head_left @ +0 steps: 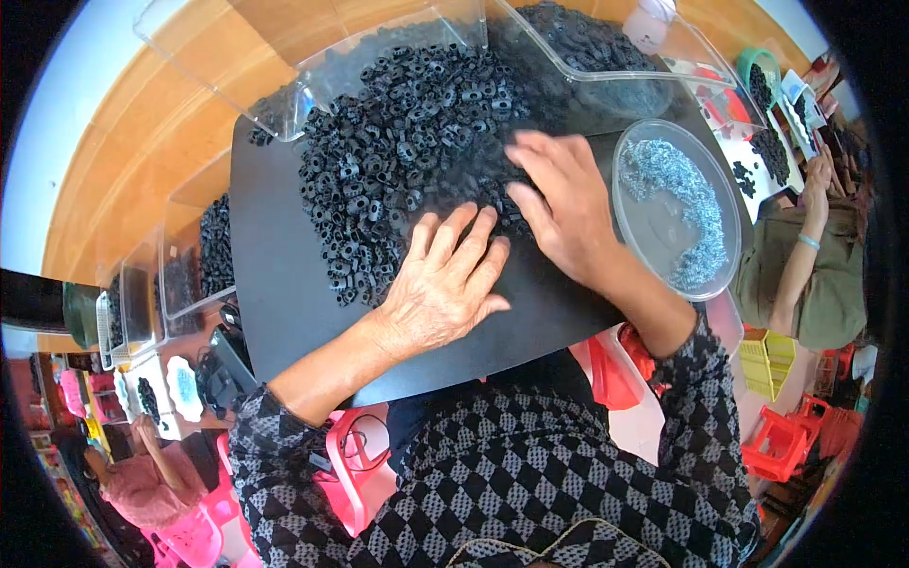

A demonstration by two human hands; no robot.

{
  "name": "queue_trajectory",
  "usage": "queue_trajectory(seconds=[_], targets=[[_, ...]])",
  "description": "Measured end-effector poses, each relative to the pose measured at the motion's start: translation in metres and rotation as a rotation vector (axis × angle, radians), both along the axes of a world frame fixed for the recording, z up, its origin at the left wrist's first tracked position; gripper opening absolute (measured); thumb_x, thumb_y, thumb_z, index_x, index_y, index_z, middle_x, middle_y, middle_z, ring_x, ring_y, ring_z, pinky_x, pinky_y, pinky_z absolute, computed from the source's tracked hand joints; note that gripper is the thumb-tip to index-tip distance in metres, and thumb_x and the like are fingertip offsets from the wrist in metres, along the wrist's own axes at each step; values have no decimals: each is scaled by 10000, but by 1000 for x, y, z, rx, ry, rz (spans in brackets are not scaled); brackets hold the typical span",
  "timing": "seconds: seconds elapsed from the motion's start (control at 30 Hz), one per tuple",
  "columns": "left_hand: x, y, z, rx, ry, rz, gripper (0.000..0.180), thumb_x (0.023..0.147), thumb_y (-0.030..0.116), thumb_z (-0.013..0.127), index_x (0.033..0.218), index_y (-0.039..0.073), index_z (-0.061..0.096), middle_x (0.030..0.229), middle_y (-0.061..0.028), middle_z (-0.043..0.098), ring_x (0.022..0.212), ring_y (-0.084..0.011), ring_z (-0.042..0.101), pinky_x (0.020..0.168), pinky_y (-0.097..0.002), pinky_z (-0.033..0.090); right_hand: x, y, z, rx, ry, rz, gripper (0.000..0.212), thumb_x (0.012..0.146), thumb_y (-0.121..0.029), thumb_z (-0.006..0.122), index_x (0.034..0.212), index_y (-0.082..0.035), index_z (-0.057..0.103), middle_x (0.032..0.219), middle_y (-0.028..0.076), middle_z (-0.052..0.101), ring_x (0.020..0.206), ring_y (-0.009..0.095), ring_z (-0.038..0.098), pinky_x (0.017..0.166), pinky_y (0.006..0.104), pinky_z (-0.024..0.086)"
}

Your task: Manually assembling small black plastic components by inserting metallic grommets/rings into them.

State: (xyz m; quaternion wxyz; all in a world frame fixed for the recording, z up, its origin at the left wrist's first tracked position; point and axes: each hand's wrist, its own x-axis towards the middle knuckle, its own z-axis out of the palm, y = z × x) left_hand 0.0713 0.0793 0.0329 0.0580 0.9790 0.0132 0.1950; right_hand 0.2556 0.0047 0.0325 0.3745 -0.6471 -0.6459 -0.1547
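Note:
Small black hollow plastic parts [398,151] lie in a wide heap on the dark table [275,256]. My left hand [431,293] rests at the heap's near edge, palm down, its fingers spread with the tips touching the parts. To the right, my right hand [573,208] hovers at the heap's right side, fingers apart and slightly blurred. No part shows in either hand, though the undersides are hidden. Right of my right hand is a round clear dish [660,232] with many tiny silvery-blue pieces [696,189] gathered along its far and right sides.
A clear bin [559,59] with more black parts stands at the back right. Another clear container [317,71] is behind the heap. Further bins [180,308] line the left. People sit at the left [151,478] and right [800,256]. Red stools [786,440] stand low right.

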Motion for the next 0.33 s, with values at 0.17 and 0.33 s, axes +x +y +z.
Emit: queue_trajectory(seconds=[0.17, 0.33], targets=[[-2, -6, -2, 8, 95, 13, 641, 670, 390, 700, 1244, 159, 529, 1448, -175, 304, 1318, -381, 278, 967, -552, 301, 10, 73, 10, 7, -164, -32, 425, 773, -320, 666, 1072, -29, 584, 1148, 181, 516, 1022, 341, 455, 838, 449, 385], [11, -6, -17, 147, 100, -55, 602, 718, 338, 692, 1269, 167, 518, 1473, -125, 296, 1371, -359, 219, 1020, -545, 260, 17, 111, 0, -328, -193, -210, 529, 795, -464, 629, 1164, -91, 566, 1206, 181, 483, 1098, 335, 420, 848, 514, 347]])
